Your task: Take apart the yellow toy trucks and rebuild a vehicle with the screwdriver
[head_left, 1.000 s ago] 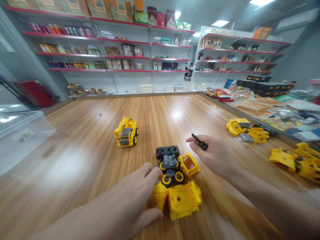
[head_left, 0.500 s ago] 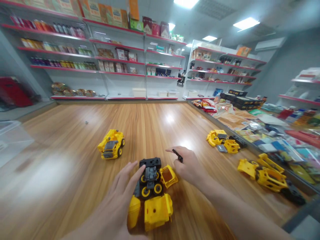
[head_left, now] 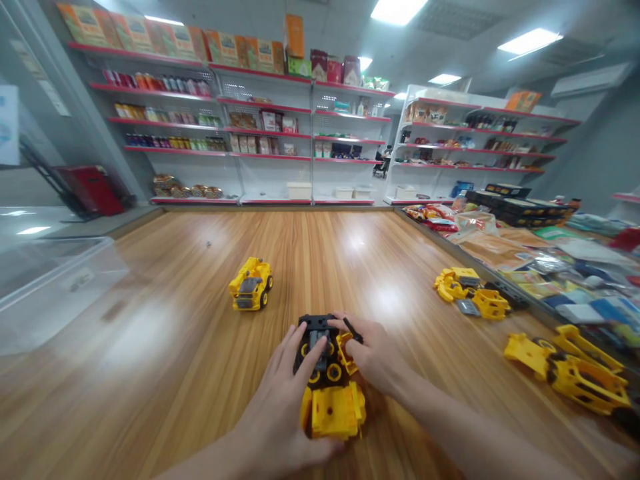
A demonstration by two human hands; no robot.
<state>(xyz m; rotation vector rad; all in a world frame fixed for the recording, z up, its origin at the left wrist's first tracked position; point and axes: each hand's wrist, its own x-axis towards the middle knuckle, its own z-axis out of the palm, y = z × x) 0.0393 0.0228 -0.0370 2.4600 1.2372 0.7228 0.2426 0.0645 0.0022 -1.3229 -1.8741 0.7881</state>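
My left hand (head_left: 285, 393) lies with fingers spread over a cluster of toy truck parts. Under its fingertips are a black chassis piece (head_left: 316, 323), a grey part and black wheels with yellow hubs (head_left: 334, 372). Its thumb stretches along the near side of a yellow truck body piece (head_left: 337, 410). My right hand (head_left: 377, 357) is closed around a slim black tool (head_left: 353, 329) whose exact kind is unclear. That hand's index finger reaches to the chassis, and a yellow cab-like piece (head_left: 345, 353) sits beside it, partly hidden.
A yellow toy truck (head_left: 251, 285) stands further off on the wooden table (head_left: 330, 253). Yellow toy vehicle parts (head_left: 470, 293) and a yellow toy loader (head_left: 570, 373) lie at the right. A clear plastic bin (head_left: 55, 287) is at the left; packaged goods border the right edge.
My right hand has moved in against the parts with the black tool still in it. My left hand has closed in around the cluster. The view has swung left.
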